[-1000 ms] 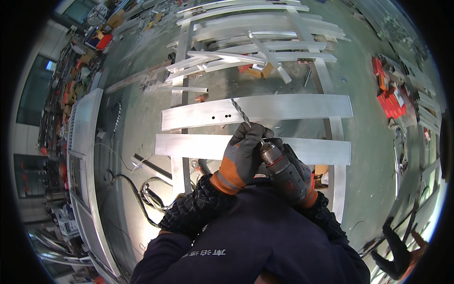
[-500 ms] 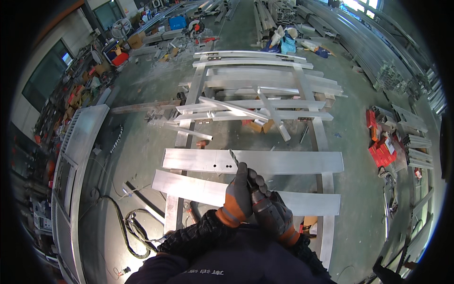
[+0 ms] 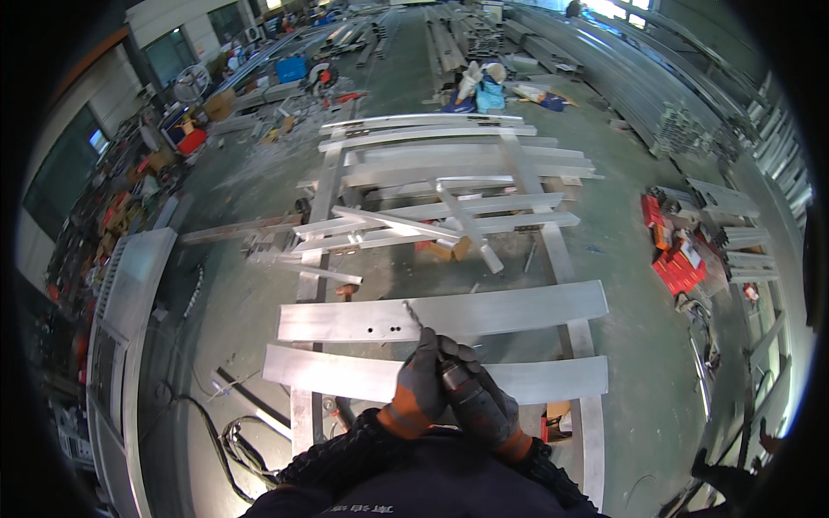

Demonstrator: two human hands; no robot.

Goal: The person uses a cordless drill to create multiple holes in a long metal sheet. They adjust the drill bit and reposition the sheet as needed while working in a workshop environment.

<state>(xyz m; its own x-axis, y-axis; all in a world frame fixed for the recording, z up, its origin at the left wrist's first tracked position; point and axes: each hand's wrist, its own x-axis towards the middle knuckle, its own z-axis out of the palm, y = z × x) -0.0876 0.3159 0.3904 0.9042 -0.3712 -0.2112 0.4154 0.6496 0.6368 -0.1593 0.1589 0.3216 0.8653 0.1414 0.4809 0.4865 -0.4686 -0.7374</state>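
Observation:
A dark power drill (image 3: 467,394) is held in front of my body, pointing away and slightly left. My right hand (image 3: 503,407), in a grey glove with an orange cuff, grips its body. In a matching glove, my left hand (image 3: 416,380) is closed round the base of the twist drill bit (image 3: 412,313), by the chuck, which the fingers partly hide. The bit's tip shows over a flat silver metal bar (image 3: 509,314) with several dark holes left of it; whether they touch I cannot tell. Nearer me, a second flat bar (image 3: 324,371) lies under my hands.
Both bars rest across long metal rails (image 3: 580,337). Farther off, loose metal profiles (image 3: 466,226) lie crossed on the same rails. A black cable (image 3: 211,445) coils on the floor at left. Red boxes (image 3: 679,269) stand at right, and a slatted metal frame (image 3: 138,276) at left.
The view has shifted, so the bars and rails sit lower and further left. Both hands still hold the drill and bit, a little lower in the picture.

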